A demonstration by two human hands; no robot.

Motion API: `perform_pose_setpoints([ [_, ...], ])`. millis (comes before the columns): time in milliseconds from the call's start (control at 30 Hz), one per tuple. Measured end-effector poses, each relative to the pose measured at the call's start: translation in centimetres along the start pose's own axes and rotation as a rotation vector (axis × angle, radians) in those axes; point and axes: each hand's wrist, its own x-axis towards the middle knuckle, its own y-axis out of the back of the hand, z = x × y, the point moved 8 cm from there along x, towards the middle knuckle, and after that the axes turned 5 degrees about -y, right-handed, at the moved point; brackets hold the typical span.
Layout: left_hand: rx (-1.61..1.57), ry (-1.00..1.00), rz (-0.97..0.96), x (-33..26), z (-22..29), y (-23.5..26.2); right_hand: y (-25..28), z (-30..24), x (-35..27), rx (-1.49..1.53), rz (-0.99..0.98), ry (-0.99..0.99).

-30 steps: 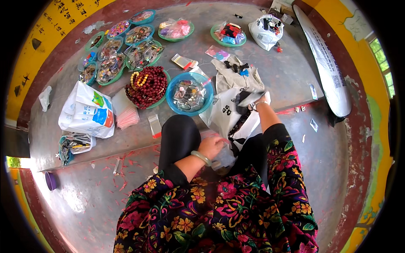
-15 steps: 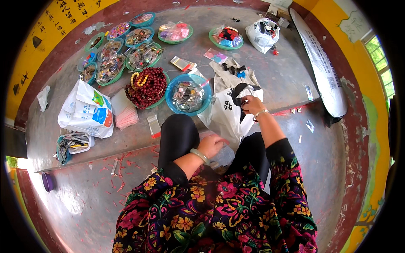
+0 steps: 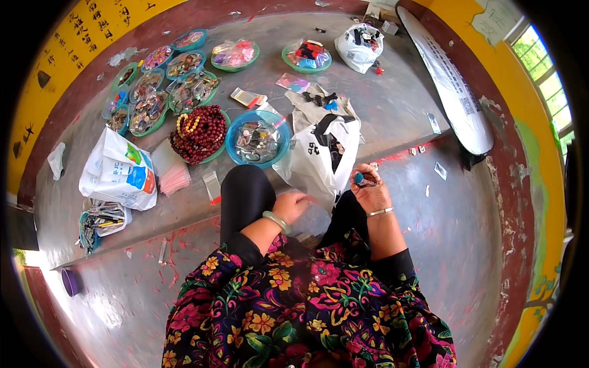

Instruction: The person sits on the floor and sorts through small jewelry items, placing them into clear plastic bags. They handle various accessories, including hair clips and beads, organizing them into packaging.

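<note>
My right hand (image 3: 372, 195) is raised beside the white plastic bag (image 3: 334, 156), its fingers closed on a dark cord with a blue-green bead (image 3: 359, 178), perhaps a bracelet or hair tie. The bag stands in front of my knees with its mouth open, and dark small goods (image 3: 336, 150) show inside. My left hand (image 3: 291, 207) is over my lap, fingers pinched at the edge of what looks like a clear plastic bag (image 3: 317, 211); its outline is faint. A blue basin (image 3: 231, 142) with small bagged trinkets stands just beyond my left knee.
Dark red bead strings (image 3: 199, 138) fill a green basin. Several basins of trinkets (image 3: 147, 113) stand at far left. A printed white bag (image 3: 119, 172) and pen basket (image 3: 104, 221) lie left. A step edge (image 3: 147, 229) crosses the floor. A long silver board (image 3: 445, 80) lies right.
My right hand has come out of the white bag toward me, now holding the beaded cord. My left hand has shifted slightly left and up. The whole view has turned a little.
</note>
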Motion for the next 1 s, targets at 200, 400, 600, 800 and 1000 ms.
perform_pose_setpoints([
  [200,-0.338,0.027,-0.057,-0.3,-2.2,-1.6,-0.2,2.0,-0.3,0.018,-0.086,-0.025],
  [400,-0.846,-0.015,-0.178,-1.7,2.3,-0.6,1.9,5.6,-0.7,-0.111,0.14,-0.078],
  [600,-0.949,-0.011,-0.19,-1.7,3.5,0.1,-0.7,5.1,-1.3,-0.852,0.021,0.335],
  [800,-0.993,0.07,-0.167,-1.6,2.4,0.0,-4.6,3.4,-2.4,-1.262,0.011,0.515],
  [1000,-0.964,0.16,-0.202,-1.6,1.4,-1.0,-4.3,4.3,-2.2,-1.274,-0.031,0.481],
])
